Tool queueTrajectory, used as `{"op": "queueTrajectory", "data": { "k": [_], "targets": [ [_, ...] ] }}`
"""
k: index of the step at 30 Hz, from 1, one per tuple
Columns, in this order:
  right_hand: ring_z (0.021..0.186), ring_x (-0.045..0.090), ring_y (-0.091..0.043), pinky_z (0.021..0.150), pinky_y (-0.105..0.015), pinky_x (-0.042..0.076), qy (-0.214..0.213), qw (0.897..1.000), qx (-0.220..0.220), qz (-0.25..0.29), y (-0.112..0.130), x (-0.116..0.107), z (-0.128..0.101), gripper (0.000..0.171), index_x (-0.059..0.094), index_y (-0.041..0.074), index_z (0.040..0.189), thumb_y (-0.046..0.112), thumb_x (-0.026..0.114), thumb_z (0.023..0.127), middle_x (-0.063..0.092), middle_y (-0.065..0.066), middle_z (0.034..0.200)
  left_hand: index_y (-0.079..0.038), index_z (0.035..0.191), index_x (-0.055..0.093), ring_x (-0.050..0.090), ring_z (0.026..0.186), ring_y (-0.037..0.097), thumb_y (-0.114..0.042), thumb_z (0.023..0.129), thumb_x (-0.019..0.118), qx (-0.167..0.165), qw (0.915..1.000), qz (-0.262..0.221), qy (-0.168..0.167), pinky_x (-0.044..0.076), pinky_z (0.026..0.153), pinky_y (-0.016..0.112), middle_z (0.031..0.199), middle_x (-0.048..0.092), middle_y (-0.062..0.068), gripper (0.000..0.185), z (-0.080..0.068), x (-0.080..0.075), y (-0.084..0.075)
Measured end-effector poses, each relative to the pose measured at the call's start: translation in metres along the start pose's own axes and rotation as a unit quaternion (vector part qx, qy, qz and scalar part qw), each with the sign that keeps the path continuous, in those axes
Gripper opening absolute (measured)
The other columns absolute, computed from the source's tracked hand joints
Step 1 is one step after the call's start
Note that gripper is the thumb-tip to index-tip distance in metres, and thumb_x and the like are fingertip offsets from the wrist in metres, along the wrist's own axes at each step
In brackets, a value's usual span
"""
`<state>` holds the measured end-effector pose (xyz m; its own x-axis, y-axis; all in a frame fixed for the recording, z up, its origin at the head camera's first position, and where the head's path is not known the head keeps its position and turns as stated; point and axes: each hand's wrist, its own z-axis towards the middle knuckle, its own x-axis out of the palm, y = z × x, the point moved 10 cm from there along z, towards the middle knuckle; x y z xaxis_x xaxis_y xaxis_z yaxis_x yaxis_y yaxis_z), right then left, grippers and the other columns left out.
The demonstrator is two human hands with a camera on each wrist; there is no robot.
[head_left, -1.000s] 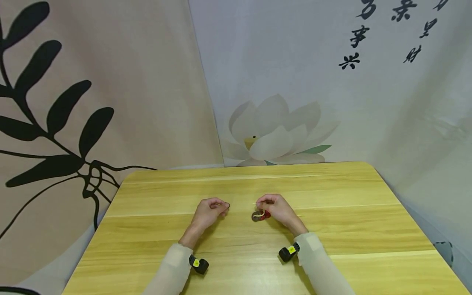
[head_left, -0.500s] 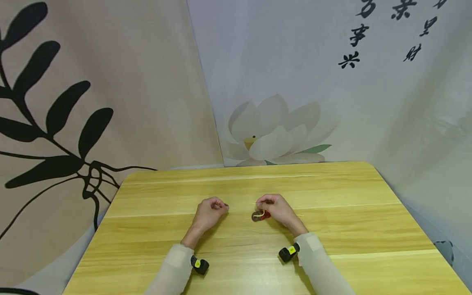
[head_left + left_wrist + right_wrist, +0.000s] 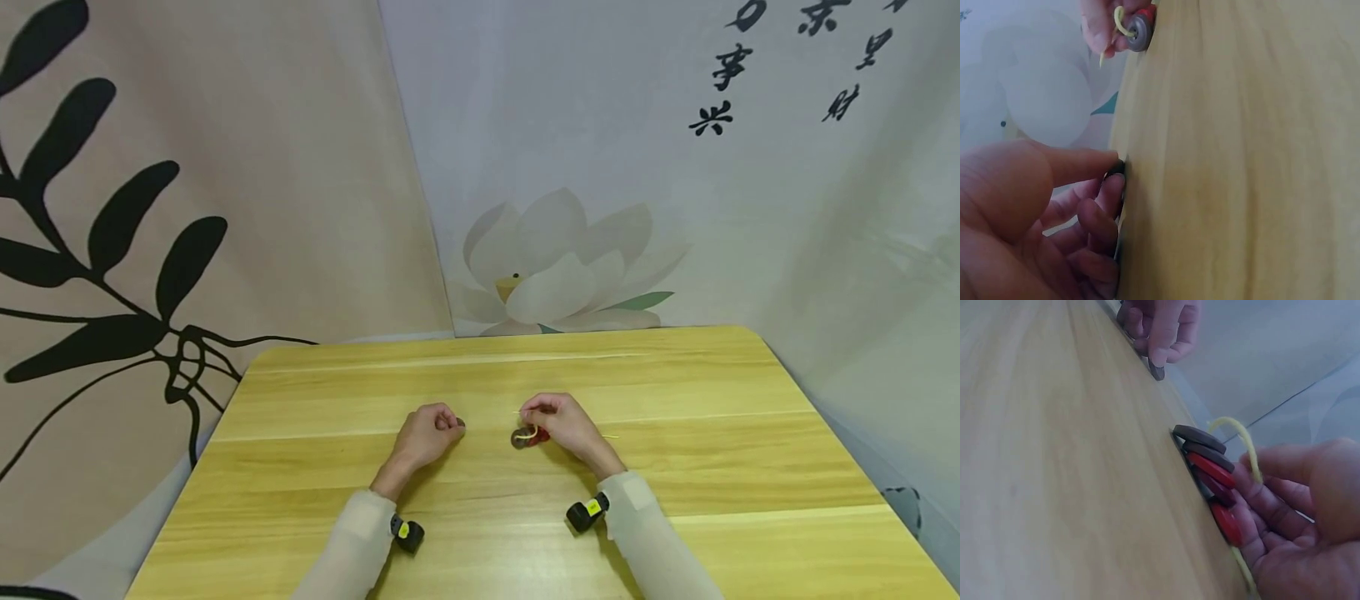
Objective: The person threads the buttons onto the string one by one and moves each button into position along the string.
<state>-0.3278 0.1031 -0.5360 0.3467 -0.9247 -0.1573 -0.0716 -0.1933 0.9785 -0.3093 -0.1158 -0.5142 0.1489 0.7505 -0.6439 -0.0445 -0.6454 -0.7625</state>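
Observation:
My left hand (image 3: 423, 437) pinches one small dark button (image 3: 1157, 370) between thumb and fingertips, just above the table. To the right of it, my right hand (image 3: 564, 427) pinches a yellow cord (image 3: 1249, 442) near its end. A short tip of the cord pokes out past the fingers in the left wrist view. Several buttons are threaded on this cord and lean in a row on the tabletop: grey-brown buttons (image 3: 1199, 437) come first, then red ones (image 3: 1227, 523) and a dark red one (image 3: 1213, 486). Beyond the last red button the cord's other end trails under the right hand.
A wooden table (image 3: 480, 517) lies under both hands. Behind its far edge hangs a cloth backdrop (image 3: 315, 167) with printed leaves, a lotus and characters. Each wrist carries a small black camera (image 3: 587, 515).
The left hand's fingers have turned the dark button slightly, so it shows differently at the fingertips. The right hand, cord and threaded buttons have stayed put.

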Motion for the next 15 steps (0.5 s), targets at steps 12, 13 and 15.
{"op": "queueTrajectory", "data": {
  "k": [12, 13, 15],
  "targets": [
    [0.079, 0.065, -0.021, 0.067, -0.04, 0.058, 0.005, 1.0, -0.014, 0.002, 0.005, 0.0013, -0.0015, 0.019, 0.068, -0.008, 0.105, 0.008, 0.062, 0.097, 0.067, -0.024, 0.097, -0.009, 0.115, 0.059, 0.053, 0.063, 0.017, -0.021, 0.092, 0.071, -0.056, 0.9977, -0.011, 0.035, 0.041, 0.056, 0.029, 0.08, 0.064, 0.003, 0.028, 0.0018, 0.0039, 0.0099],
    [0.079, 0.065, -0.021, 0.067, -0.041, 0.058, 0.005, 1.0, -0.014, 0.001, 0.0047, 0.0012, -0.0016, 0.019, 0.067, -0.008, 0.106, 0.008, 0.062, 0.097, 0.067, -0.025, 0.098, -0.009, 0.114, 0.06, 0.053, 0.062, 0.016, -0.021, 0.092, 0.07, -0.055, 0.9978, -0.007, 0.035, 0.041, 0.056, 0.028, 0.08, 0.063, 0.003, 0.027, 0.0017, 0.0041, 0.0095],
    [0.079, 0.065, -0.021, 0.067, -0.041, 0.058, 0.004, 1.0, -0.014, 0.001, 0.0039, 0.0011, -0.0014, 0.02, 0.067, -0.008, 0.106, 0.008, 0.062, 0.097, 0.067, -0.025, 0.098, -0.008, 0.111, 0.063, 0.052, 0.063, 0.016, -0.021, 0.093, 0.07, -0.053, 0.9979, 0.001, 0.036, 0.041, 0.057, 0.028, 0.079, 0.062, 0.002, 0.024, 0.0015, 0.0042, 0.0087]
  ]
}}
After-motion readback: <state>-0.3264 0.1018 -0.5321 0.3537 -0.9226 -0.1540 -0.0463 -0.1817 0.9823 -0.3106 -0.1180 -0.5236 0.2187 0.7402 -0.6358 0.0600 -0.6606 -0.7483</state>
